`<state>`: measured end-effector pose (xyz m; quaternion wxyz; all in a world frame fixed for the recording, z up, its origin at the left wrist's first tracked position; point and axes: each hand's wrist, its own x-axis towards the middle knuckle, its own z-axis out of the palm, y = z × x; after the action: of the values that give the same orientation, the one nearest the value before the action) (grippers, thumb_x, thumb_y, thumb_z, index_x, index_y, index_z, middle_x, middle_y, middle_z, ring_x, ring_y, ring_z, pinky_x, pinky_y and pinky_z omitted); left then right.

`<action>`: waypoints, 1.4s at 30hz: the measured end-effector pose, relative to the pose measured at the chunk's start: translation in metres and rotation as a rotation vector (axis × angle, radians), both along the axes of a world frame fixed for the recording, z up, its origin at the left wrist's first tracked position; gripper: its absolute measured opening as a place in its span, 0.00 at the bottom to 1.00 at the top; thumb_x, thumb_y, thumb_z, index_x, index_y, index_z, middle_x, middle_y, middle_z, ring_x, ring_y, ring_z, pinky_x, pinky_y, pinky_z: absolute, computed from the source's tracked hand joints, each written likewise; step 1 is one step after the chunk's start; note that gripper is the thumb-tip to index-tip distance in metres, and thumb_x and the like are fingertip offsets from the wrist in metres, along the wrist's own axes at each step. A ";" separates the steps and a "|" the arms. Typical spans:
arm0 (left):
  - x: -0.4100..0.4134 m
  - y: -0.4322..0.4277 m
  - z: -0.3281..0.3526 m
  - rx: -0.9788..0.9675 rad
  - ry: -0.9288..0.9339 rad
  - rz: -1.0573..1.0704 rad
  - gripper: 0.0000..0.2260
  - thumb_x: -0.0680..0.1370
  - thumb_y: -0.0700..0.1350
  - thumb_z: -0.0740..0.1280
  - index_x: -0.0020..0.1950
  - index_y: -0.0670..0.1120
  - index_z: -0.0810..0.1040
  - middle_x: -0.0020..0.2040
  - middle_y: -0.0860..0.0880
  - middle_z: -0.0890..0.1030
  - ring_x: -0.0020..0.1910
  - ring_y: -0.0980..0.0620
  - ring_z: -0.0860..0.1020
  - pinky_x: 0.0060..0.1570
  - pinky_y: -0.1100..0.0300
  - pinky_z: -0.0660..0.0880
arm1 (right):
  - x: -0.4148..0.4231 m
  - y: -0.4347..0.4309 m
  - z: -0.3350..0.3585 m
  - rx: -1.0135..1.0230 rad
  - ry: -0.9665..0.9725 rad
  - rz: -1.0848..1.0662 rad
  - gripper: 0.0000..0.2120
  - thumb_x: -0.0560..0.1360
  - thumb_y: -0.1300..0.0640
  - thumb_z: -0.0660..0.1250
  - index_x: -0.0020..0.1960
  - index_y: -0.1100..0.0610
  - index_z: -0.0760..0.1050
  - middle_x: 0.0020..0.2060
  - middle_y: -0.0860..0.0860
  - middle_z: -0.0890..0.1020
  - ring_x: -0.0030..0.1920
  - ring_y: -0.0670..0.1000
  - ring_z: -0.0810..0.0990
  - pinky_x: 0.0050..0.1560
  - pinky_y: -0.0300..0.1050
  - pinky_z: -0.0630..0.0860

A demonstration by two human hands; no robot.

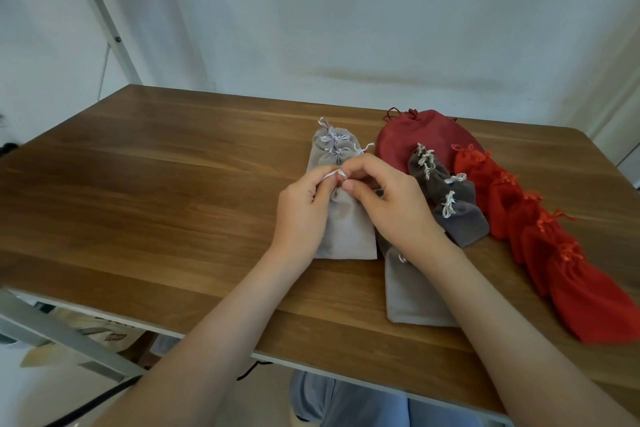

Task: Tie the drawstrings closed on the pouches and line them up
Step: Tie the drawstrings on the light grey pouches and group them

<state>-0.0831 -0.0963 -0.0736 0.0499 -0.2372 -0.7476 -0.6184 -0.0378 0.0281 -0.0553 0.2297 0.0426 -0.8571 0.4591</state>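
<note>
Left hand (304, 208) pinches drawstring (331, 174) at neck of light grey pouch (346, 229) (flat on surface (156, 184), under both hands). Right hand (391, 204) pinches same string. Dark grey pouches (450, 198), red pouches (554, 253) lie right of it.

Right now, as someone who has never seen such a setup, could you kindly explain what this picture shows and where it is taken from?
No machine here: a person works with two bare hands. The one picture comes from a camera worn on the head, looking forward and down. On the wooden table lies a light grey pouch; the left hand and right hand pinch its white drawstring. Behind it lie tied light grey pouches; to the right run rows of dark grey pouches and red pouches, with a large dark red pouch behind them. Another grey pouch lies under the right forearm.
</note>
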 end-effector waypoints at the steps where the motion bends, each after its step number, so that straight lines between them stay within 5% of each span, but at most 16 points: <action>1: 0.000 0.000 0.001 -0.008 -0.002 -0.013 0.12 0.80 0.40 0.61 0.53 0.56 0.79 0.46 0.61 0.81 0.47 0.67 0.77 0.46 0.74 0.69 | 0.001 -0.001 0.001 -0.011 0.005 -0.005 0.07 0.75 0.65 0.66 0.49 0.55 0.77 0.42 0.43 0.81 0.47 0.41 0.79 0.50 0.39 0.74; 5: 0.004 0.002 0.004 -0.085 0.017 -0.071 0.15 0.82 0.42 0.57 0.64 0.58 0.71 0.53 0.65 0.75 0.51 0.76 0.72 0.51 0.78 0.67 | 0.003 0.000 0.005 -0.121 -0.012 -0.009 0.11 0.74 0.66 0.67 0.53 0.54 0.72 0.36 0.46 0.82 0.42 0.46 0.80 0.47 0.40 0.73; 9: 0.006 0.002 0.006 -0.079 0.012 -0.029 0.18 0.83 0.43 0.56 0.73 0.50 0.61 0.46 0.65 0.73 0.44 0.77 0.72 0.44 0.79 0.67 | 0.003 -0.001 0.006 -0.105 -0.017 0.006 0.12 0.75 0.65 0.66 0.53 0.50 0.74 0.36 0.46 0.80 0.41 0.47 0.79 0.47 0.41 0.74; 14: 0.005 0.003 0.005 -0.115 0.005 -0.044 0.19 0.83 0.41 0.55 0.74 0.47 0.58 0.47 0.66 0.71 0.44 0.81 0.70 0.44 0.81 0.65 | 0.003 -0.002 0.005 -0.108 -0.026 -0.027 0.09 0.75 0.63 0.67 0.50 0.51 0.76 0.39 0.46 0.82 0.43 0.42 0.79 0.43 0.32 0.71; 19: 0.001 0.003 0.002 -0.150 -0.049 -0.152 0.20 0.84 0.41 0.52 0.76 0.49 0.57 0.66 0.59 0.67 0.54 0.81 0.64 0.51 0.84 0.59 | 0.003 -0.003 0.003 -0.114 -0.041 -0.042 0.10 0.74 0.64 0.68 0.53 0.54 0.77 0.39 0.47 0.83 0.43 0.43 0.80 0.49 0.40 0.75; 22: 0.001 0.002 0.001 -0.150 -0.062 -0.210 0.21 0.83 0.40 0.52 0.76 0.50 0.56 0.65 0.61 0.63 0.52 0.86 0.61 0.52 0.84 0.59 | 0.003 -0.001 0.005 -0.098 -0.087 -0.021 0.19 0.74 0.65 0.68 0.61 0.50 0.75 0.37 0.47 0.82 0.42 0.43 0.79 0.51 0.37 0.74; 25: 0.000 0.002 -0.001 -0.169 -0.039 -0.206 0.22 0.83 0.40 0.52 0.77 0.49 0.55 0.59 0.64 0.66 0.50 0.84 0.65 0.50 0.83 0.61 | 0.003 0.000 0.005 -0.070 -0.115 -0.032 0.13 0.73 0.65 0.68 0.53 0.51 0.80 0.39 0.45 0.83 0.45 0.42 0.81 0.55 0.42 0.75; 32: 0.004 0.001 0.001 -0.054 -0.034 -0.252 0.14 0.83 0.39 0.54 0.65 0.55 0.62 0.61 0.57 0.73 0.59 0.71 0.71 0.58 0.75 0.66 | 0.005 0.001 0.006 -0.223 -0.109 -0.067 0.08 0.73 0.64 0.69 0.42 0.51 0.80 0.39 0.47 0.85 0.44 0.46 0.82 0.53 0.47 0.77; 38: 0.009 0.001 0.004 -0.007 0.053 -0.220 0.10 0.81 0.50 0.51 0.57 0.48 0.68 0.45 0.52 0.76 0.44 0.62 0.74 0.46 0.71 0.70 | 0.004 -0.003 0.006 -0.191 -0.037 -0.105 0.13 0.74 0.66 0.66 0.41 0.47 0.77 0.38 0.46 0.82 0.43 0.46 0.80 0.49 0.43 0.77; 42: 0.005 0.003 0.004 -0.063 0.046 -0.187 0.10 0.83 0.44 0.54 0.52 0.42 0.72 0.40 0.49 0.75 0.39 0.60 0.72 0.40 0.68 0.68 | 0.004 -0.006 0.004 -0.114 0.034 -0.126 0.09 0.75 0.68 0.64 0.44 0.55 0.78 0.39 0.47 0.82 0.42 0.46 0.79 0.46 0.40 0.75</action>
<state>-0.0781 -0.0928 -0.0695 0.0016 -0.3216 -0.7398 -0.5910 -0.0336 0.0223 -0.0513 0.2748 -0.0169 -0.8264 0.4911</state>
